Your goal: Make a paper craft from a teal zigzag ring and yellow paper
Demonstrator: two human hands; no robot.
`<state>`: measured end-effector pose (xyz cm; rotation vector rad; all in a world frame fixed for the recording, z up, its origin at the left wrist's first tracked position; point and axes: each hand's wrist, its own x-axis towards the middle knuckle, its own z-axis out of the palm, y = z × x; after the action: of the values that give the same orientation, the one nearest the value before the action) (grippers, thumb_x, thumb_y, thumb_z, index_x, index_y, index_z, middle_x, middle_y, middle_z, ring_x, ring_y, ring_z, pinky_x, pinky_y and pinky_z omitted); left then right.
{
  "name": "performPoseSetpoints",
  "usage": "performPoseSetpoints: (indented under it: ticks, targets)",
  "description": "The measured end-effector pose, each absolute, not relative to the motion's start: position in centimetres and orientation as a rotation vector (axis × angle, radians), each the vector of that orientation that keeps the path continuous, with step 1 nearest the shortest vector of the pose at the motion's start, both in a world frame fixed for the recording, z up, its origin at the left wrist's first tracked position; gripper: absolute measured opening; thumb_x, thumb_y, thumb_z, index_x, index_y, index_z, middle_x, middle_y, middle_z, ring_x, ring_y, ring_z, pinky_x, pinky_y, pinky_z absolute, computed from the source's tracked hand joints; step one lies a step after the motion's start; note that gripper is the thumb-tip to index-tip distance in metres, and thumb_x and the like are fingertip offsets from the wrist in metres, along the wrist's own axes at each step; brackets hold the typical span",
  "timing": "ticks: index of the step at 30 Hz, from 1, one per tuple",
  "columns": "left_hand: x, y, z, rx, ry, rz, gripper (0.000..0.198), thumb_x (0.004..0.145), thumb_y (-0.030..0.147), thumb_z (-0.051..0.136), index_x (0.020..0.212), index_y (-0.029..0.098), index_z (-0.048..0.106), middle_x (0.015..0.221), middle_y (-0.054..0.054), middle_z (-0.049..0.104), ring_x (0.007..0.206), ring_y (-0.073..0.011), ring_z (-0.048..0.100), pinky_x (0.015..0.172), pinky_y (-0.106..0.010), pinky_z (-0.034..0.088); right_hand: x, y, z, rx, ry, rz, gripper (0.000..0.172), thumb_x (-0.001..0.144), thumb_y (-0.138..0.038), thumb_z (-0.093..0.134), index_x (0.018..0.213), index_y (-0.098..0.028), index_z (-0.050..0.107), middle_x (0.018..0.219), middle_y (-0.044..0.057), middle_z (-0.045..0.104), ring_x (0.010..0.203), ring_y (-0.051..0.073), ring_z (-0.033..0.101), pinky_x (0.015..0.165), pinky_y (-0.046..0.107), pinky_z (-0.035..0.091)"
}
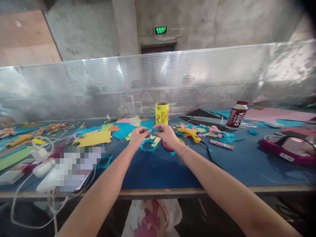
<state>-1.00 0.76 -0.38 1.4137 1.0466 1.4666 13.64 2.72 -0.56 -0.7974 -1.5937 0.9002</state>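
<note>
Blue scrap [155,130] spans left hand [140,135] to right hand [166,133], pinched by both.

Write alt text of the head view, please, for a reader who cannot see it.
Two bare hands pinch a small blue piece above a blue table strewn with coloured paper. Behind them stand a yellow roll and a metal screen with holes; to their right are a yellow corded tool and a dark red bottle.

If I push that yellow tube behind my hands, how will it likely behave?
The yellow tube stands upright, taller than wide, so it may tip. Its round side could let it roll once down. Its crisp, straight sides suggest stiffness.
</note>
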Motion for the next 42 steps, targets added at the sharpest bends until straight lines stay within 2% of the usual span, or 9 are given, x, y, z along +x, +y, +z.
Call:
performPoseSetpoints:
  ticks: [4,10,15,22,28,36,42]
  targets:
    - [-1.0,0.65,-0.2,1.438,1.071,1.495,0.03,0.056,0.037,0.071,0.069,0.013,0.057,0.055,0.0,0.059,0.055,-0.0124,0.058,0.061,-0.028,0.047,13.51,2.48,-0.44,-0.811,-1.591,0.892,0.026,0.057,-0.024,0.066,0.081,-0.017,0.057,0.081,0.002,0.062,0.073,0.013,0.058,0.068,0.028,0.048]
    - [-0.97,0.97,-0.52,1.438,1.083,1.53,0.03,0.056,0.034,0.071,0.073,0.013,0.057,0.058,-0.001,0.06,0.057,-0.0136,0.059,0.061,-0.028,0.048,13.45,2.21,-0.33,-0.896,-1.654,0.898,0.028,0.057,-0.025,0.067,0.082,-0.016,0.057,0.071,0.0,0.061,0.061,0.011,0.055,0.061,0.026,0.046]
    - [-1.03,1.35,-0.93,1.434,1.065,1.529,0.033,0.056,0.036,0.071,0.076,0.014,0.057,0.059,-0.001,0.059,0.056,-0.0135,0.059,0.061,-0.029,0.048,13.5,2.35,-0.34,-0.881,-1.704,0.849,0.024,0.06,-0.027,0.065,0.08,-0.015,0.059,0.074,0.001,0.062,0.064,0.011,0.056,0.064,0.027,0.045]
    - [-1.42,1.17,-0.79,1.605,1.128,1.498,0.03,0.064,0.042,0.063,0.074,0.014,0.06,0.057,-0.001,0.058,0.056,-0.0139,0.058,0.057,-0.026,0.045,13.56,2.56,-0.66,-0.895,-1.781,0.776,0.025,0.061,-0.025,0.064,0.084,-0.015,0.06,0.074,0.001,0.062,0.063,0.011,0.054,0.06,0.025,0.045]
    - [-1.44,0.64,-0.35,1.601,1.133,1.463,0.025,0.064,0.039,0.063,0.072,0.015,0.062,0.055,-0.001,0.058,0.055,-0.0132,0.056,0.056,-0.025,0.044,13.64,2.8,-0.73,-0.851,-1.714,0.913,0.021,0.067,-0.033,0.061,0.079,-0.016,0.062,0.073,0.002,0.064,0.061,0.011,0.058,0.061,0.026,0.05]
    - [-1.46,1.09,-0.65,1.5,1.07,1.456,0.026,0.061,0.039,0.066,0.069,0.015,0.063,0.056,-0.001,0.06,0.054,-0.0133,0.057,0.059,-0.027,0.047,13.86,2.76,-0.33,-0.874,-1.598,1.014,0.016,0.062,-0.029,0.067,0.072,-0.016,0.066,0.066,0.001,0.065,0.054,0.011,0.059,0.06,0.028,0.053]
    - [-1.85,1.37,-0.75,1.547,1.118,1.434,0.029,0.062,0.043,0.064,0.063,0.014,0.062,0.054,-0.002,0.059,0.051,-0.0132,0.055,0.057,-0.028,0.046,14.0,3.0,-0.5,-0.894,-1.491,1.159,0.021,0.055,-0.03,0.072,0.069,-0.015,0.068,0.062,0.001,0.064,0.051,0.01,0.058,0.058,0.027,0.053]
